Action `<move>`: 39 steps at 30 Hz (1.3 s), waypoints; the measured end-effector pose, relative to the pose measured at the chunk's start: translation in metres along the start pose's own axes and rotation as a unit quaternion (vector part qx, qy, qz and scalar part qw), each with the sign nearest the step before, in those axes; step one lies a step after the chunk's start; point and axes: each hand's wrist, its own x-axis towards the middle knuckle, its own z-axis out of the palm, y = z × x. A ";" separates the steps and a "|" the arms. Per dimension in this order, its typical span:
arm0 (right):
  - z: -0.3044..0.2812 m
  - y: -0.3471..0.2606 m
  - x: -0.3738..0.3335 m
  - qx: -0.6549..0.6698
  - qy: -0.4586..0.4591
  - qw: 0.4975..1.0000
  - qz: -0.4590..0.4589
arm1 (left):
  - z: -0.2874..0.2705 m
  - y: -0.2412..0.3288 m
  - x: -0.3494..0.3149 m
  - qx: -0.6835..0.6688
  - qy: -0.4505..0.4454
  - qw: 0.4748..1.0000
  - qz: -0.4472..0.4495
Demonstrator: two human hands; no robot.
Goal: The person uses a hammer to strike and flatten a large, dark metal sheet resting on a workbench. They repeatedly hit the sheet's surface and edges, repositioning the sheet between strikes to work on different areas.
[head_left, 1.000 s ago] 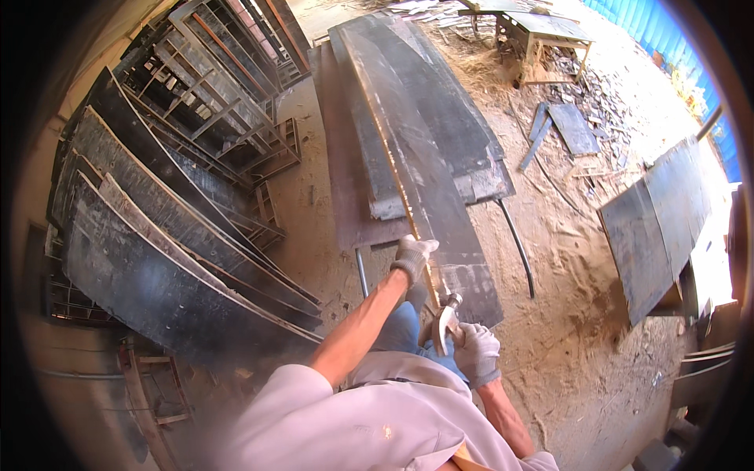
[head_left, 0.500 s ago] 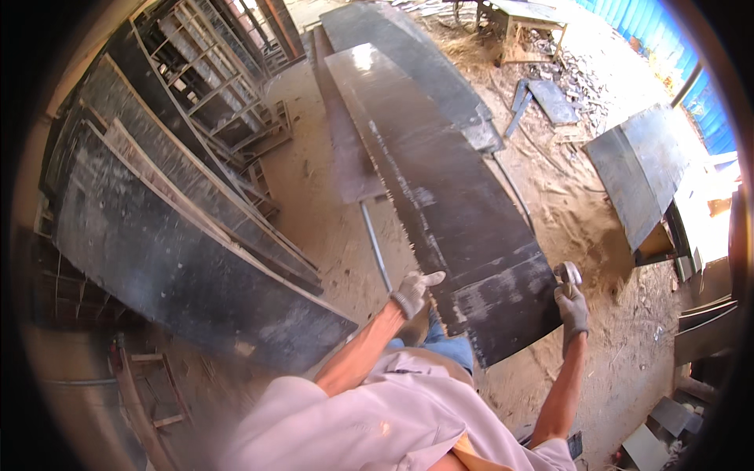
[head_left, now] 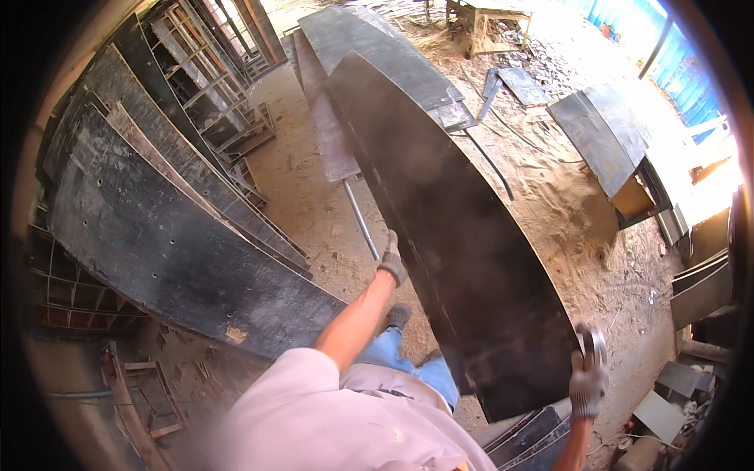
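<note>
A long, dark board, like a formwork panel, slants from the far middle toward me. My left hand, in a grey glove, grips its left edge with the thumb pointing up; the other fingers are mostly hidden at the edge. At the near right corner, my gloved right hand is closed around a tool with a shiny metal head. The tool is blurred, its exact kind unclear. That hand is beside the board's edge; whether it touches the board I cannot tell.
Large dark boards lean at the left, near a metal frame. More sheets lie beyond the board. A metal pipe is on the dirt floor. Stacked panels stand right, with scraps at lower right.
The board's near end has come closer to me and its surface looks darker. My right hand has moved down and right with the tool. My left hand has slid toward the board's outer edge.
</note>
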 end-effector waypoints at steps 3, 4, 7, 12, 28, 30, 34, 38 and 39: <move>-0.033 0.032 -0.100 0.016 0.129 0.991 0.041 | 0.047 -0.027 0.004 -0.017 0.063 0.987 -0.147; -0.033 0.042 -0.124 0.026 0.130 0.989 0.069 | 0.039 -0.041 0.001 -0.020 -0.039 0.992 -0.122; -0.037 0.067 -0.190 0.042 0.115 0.981 0.148 | 0.023 -0.137 -0.018 0.046 -0.051 0.998 -0.001; -0.058 0.097 -0.304 0.028 0.115 0.955 0.271 | -0.029 -0.299 -0.120 -0.148 -0.255 0.925 -0.240; -0.084 0.027 -0.675 -0.019 0.131 0.846 0.516 | -0.236 -0.403 -0.327 -0.135 -0.335 0.828 -0.429; -0.088 0.013 -0.733 -0.027 0.144 0.824 0.547 | -0.238 -0.404 -0.362 -0.046 -0.243 0.855 -0.455; -0.092 -0.011 -0.854 -0.042 0.166 0.776 0.607 | -0.220 -0.431 -0.450 0.204 -0.118 0.903 -0.361; -0.099 -0.030 -0.978 -0.050 0.173 0.734 0.654 | -0.240 -0.454 -0.520 0.174 -0.188 0.869 -0.423; -0.100 -0.034 -1.010 -0.049 0.174 0.724 0.666 | -0.252 -0.458 -0.534 0.145 -0.216 0.855 -0.449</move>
